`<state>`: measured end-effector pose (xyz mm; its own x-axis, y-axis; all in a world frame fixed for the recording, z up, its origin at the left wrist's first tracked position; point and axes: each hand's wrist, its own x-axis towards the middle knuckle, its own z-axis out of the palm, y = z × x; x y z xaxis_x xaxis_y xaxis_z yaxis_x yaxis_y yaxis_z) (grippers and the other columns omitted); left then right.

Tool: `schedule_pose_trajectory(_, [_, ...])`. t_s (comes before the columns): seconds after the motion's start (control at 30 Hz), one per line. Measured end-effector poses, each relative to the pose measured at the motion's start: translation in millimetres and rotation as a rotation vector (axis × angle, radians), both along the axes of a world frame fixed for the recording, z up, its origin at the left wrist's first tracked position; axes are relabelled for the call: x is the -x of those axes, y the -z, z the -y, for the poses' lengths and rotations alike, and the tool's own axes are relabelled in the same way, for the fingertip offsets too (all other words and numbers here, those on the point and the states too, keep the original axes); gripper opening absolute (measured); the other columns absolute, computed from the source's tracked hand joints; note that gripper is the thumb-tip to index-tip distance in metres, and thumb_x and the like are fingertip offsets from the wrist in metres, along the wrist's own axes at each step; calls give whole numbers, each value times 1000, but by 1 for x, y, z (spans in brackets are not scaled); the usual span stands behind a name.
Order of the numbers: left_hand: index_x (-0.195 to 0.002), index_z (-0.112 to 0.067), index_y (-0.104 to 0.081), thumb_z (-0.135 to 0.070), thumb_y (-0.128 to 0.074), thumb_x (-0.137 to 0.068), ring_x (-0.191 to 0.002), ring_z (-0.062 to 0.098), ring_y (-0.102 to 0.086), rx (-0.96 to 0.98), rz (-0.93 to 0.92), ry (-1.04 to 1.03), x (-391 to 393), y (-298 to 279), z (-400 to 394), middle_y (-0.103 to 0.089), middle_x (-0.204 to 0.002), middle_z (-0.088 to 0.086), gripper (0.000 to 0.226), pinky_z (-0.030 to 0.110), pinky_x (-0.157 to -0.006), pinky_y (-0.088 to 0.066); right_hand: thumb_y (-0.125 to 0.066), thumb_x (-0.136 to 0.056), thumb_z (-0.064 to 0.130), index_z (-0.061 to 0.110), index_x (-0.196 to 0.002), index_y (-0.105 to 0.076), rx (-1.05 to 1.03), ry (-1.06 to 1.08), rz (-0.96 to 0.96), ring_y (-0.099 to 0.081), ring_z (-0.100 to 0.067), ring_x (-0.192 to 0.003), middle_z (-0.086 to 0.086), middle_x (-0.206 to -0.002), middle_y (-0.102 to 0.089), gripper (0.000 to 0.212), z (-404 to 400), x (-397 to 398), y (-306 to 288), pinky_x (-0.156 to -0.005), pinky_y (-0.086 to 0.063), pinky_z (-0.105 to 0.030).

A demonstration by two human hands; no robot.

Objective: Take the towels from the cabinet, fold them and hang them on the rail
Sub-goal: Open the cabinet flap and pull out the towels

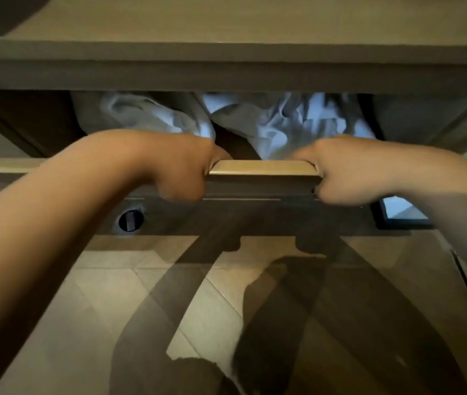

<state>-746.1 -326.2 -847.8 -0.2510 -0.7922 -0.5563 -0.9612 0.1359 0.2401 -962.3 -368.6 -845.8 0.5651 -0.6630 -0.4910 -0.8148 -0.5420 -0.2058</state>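
Note:
A cabinet drawer stands partly open below the countertop. Crumpled white towels [277,124] lie inside it, their far parts hidden under the counter. My left hand [181,166] grips the left end of the drawer's top front edge [263,168], fingers curled under it. My right hand [343,169] grips the right end of the same edge in the same way. Both forearms reach in from the bottom corners of the view. No rail is in view.
The counter's front edge [226,64] overhangs the drawer. A round dark fitting [131,220] sits on the drawer front at lower left. Beige floor tiles [220,309] with my arms' shadows lie below. A dark-framed object [397,215] shows at right.

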Motion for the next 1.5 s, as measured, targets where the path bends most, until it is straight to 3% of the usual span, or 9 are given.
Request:
schedule_pose_trajectory(0.17, [-152,-42,-22,-13,-58,-89,-86,6,-53,-52,4,64,13,20,-35,-59,-104,-9,78,27,-83,-43,-58,-81,9,63,-143,-19,-181,-32,-46,-61,-20,-103,2,-131,-52,90,-24,11,21,-86,-57,-41])
schedule_pose_trajectory(0.33, [-157,-27,0,-40,-57,-92,-141,28,-33,110,108,131,22,62,-80,-30,-157,9,87,42,-114,-33,-68,-77,8,55,-150,-4,-182,-75,-13,-24,-16,-142,15,-158,-14,108,-56,21,56,-111,-35,-42])
schedule_pose_trajectory(0.47, [-151,-14,25,-36,-57,-94,-150,41,4,136,281,187,35,111,-122,12,-162,19,103,57,-121,-13,-68,-80,9,51,-148,15,-40,-75,-63,13,-24,-150,11,-163,15,115,-105,29,107,-119,-6,-62])
schedule_pose_trajectory(0.73, [-146,0,29,-27,-58,-96,-142,56,16,194,403,290,42,186,-140,25,-155,31,104,70,-114,-12,-68,-79,4,35,-146,32,127,-169,-272,36,-41,-139,-7,-152,42,124,-127,25,197,-111,5,-73])
schedule_pose_trajectory(1.07, [-153,-11,19,-49,-41,-100,-148,39,19,155,307,453,7,217,-114,24,-160,19,89,55,-121,-8,-66,-87,35,22,-151,24,240,-332,-293,22,-50,-143,-21,-157,28,111,-118,30,231,-108,-5,-77])
schedule_pose_trajectory(1.2, [-154,-3,-21,-35,-49,-91,-143,40,-31,506,-29,291,-16,208,-80,-15,-160,25,76,52,-112,-37,-63,-86,40,28,-152,21,94,-296,-187,35,-37,-139,-7,-152,36,108,-107,34,225,-113,6,-70])
schedule_pose_trajectory(1.3, [-150,-1,-28,-23,-66,-84,-140,44,-32,764,20,71,-29,183,-27,-22,-157,28,80,52,-113,-30,-59,-91,33,28,-154,13,21,-309,-12,29,-20,-144,2,-157,30,95,-78,19,197,-121,7,-53])
schedule_pose_trajectory(1.4, [-152,-4,-15,-31,-64,-86,-143,40,-21,683,225,-264,-41,165,12,-18,-156,24,87,50,-119,-22,-74,-76,14,18,-151,-20,284,-461,180,-17,-32,-148,-12,-161,-3,92,-27,-8,169,-116,-30,-52])
schedule_pose_trajectory(1.5, [-150,-1,-15,-32,-58,-89,-134,37,-35,554,320,-452,-47,168,18,-33,-145,21,81,45,-112,-31,-65,-84,13,15,-152,-24,396,-428,196,-26,-35,-144,-14,-162,-2,79,26,-42,133,-113,-36,-46])
